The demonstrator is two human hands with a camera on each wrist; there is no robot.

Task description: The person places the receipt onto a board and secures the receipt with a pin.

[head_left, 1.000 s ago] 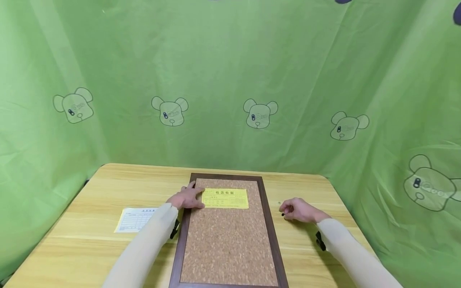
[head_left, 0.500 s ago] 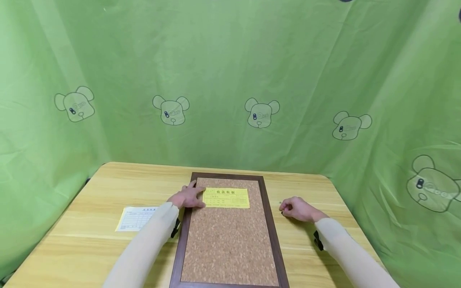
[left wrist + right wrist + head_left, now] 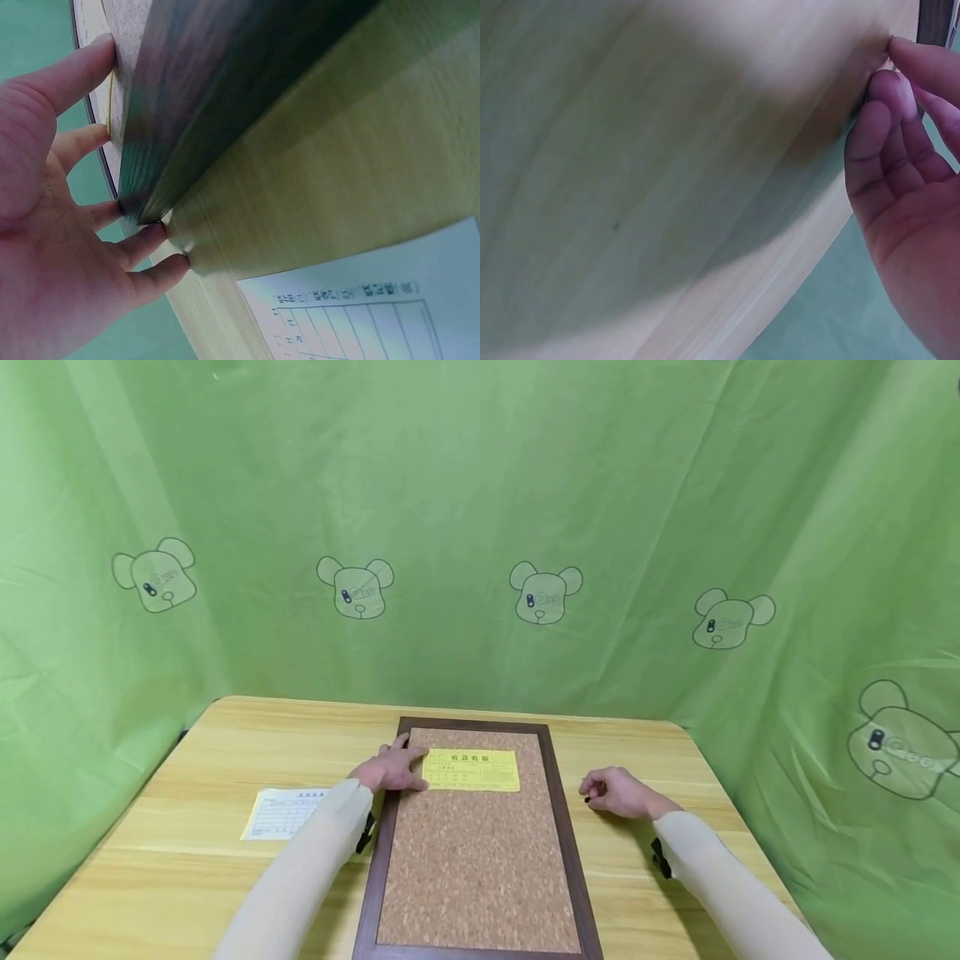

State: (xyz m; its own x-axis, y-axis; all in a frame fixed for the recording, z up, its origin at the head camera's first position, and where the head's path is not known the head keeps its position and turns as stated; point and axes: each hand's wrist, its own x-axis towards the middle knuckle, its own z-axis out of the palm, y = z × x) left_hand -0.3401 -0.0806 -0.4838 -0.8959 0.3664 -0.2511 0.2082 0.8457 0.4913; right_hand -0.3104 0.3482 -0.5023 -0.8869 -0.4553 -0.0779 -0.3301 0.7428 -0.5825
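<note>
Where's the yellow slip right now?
In the head view, the yellow slip lies on the far part of the corkboard, with the thumb and a finger of the left hand at its left edge.

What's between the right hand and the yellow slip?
From the right hand, the head view shows table, the dark frame, then cork before the yellow slip.

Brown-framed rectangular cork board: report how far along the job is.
Done: a yellow printed paper slip lies on the board. In hand: the left hand touches its left edge; the right hand is by a small dark object, grip unclear. Left, probably: fastening the slip, which nothing visibly pins, and perhaps adding the white printed paper sheet nearby.
</note>
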